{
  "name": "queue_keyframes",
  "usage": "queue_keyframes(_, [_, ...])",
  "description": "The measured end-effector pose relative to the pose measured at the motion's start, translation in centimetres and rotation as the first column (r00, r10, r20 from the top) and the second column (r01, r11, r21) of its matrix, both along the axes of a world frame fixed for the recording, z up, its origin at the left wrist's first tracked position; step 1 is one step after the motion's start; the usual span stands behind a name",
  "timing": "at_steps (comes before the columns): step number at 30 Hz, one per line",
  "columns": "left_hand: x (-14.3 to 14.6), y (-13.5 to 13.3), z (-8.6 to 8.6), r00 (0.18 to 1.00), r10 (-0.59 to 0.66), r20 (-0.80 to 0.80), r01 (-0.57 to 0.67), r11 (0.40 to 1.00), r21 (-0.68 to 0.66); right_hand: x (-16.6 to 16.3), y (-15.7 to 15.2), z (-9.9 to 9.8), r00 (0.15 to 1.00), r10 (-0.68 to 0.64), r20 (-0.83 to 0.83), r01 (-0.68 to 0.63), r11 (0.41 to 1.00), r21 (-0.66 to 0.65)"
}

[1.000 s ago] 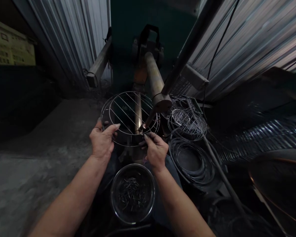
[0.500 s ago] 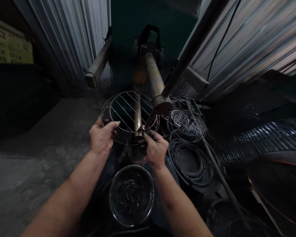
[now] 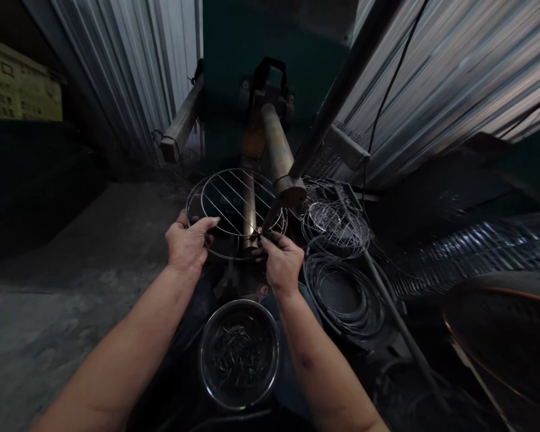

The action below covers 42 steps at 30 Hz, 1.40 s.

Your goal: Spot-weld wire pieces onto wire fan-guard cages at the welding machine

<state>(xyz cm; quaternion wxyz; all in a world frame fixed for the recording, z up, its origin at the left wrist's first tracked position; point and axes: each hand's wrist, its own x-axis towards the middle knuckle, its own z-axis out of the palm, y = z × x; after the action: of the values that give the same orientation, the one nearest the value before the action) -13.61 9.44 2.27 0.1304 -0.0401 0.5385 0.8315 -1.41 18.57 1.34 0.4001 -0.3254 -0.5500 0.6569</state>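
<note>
A round wire rack (image 3: 237, 201), made of rings with parallel bars across, lies roughly level between the upper arm (image 3: 278, 141) and lower brass-coloured rod (image 3: 249, 204) of a welding machine. My left hand (image 3: 186, 243) is closed on the rack's left rim, thumb on top. My right hand (image 3: 282, 264) pinches at the near rim, beside the dark slanted electrode tip (image 3: 270, 217). Whatever small piece sits between its fingertips is too dark to make out. Below my hands, a metal bowl (image 3: 201, 354) holds several short bent wire pieces.
Right of the machine lie a pile of wire rings (image 3: 335, 222) and a coil of wire (image 3: 312, 288). A long rod (image 3: 400, 324) slants past them. A wooden beam (image 3: 180, 129) juts out at the left, near a yellow crate (image 3: 36, 96). Concrete floor (image 3: 72, 300) spreads at left.
The view has shifted slightly. Both hands keep their hold on the rack near the electrode, and the rack's near edge appears a little higher in view.
</note>
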Motion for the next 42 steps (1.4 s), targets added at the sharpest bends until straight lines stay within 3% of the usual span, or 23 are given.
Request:
queue_keyframes(5, [-0.4, 0.5, -0.3, 1.0, 0.002, 0.022, -0.002, 1.0, -0.013, 0.6, 0.7, -0.1, 0.998, 0.061, 0.035, -0.061, 0.998, 0.009])
queue_keyframes(8, [-0.5, 0.6, -0.5, 0.999, 0.016, 0.047, -0.015, 1.0, -0.012, 2.0, 1.0, -0.4, 0.972, 0.117, 0.203, -0.149, 0.977, 0.153])
queue_keyframes(11, [-0.5, 0.7, -0.5, 0.999, 0.003, 0.045, -0.003, 1.0, -0.01, 2.9, 1.1, -1.0, 0.951, 0.024, 0.308, -0.124, 0.943, 0.31])
queue_keyframes(13, [-0.5, 0.6, -0.4, 0.999, -0.001, 0.032, 0.001, 1.0, -0.001, 2.9, 1.0, -1.4, 0.957, -0.013, 0.291, -0.087, 0.94, 0.329])
queue_keyframes(23, [-0.8, 0.8, -0.5, 1.0, 0.007, 0.022, -0.006, 0.999, -0.036, 2.1, 0.9, -1.6, 0.984, 0.088, 0.158, -0.108, 0.987, 0.122])
queue_keyframes(35, [-0.6, 0.9, -0.1, 0.999, -0.023, 0.029, 0.023, 1.0, 0.0, 1.3, 0.5, -1.9, 0.993, 0.113, 0.031, -0.114, 0.993, 0.015])
queue_keyframes(39, [-0.7, 0.8, -0.1, 0.999, -0.04, 0.031, 0.041, 0.999, -0.029, 2.2, 0.7, -2.2, 0.99, 0.087, 0.111, -0.106, 0.977, 0.183])
queue_keyframes(42, [-1.2, 0.6, 0.1, 0.998, -0.058, -0.022, 0.056, 0.996, -0.073, 4.5, 0.0, -2.6, 0.986, -0.013, 0.167, -0.053, 0.921, 0.385])
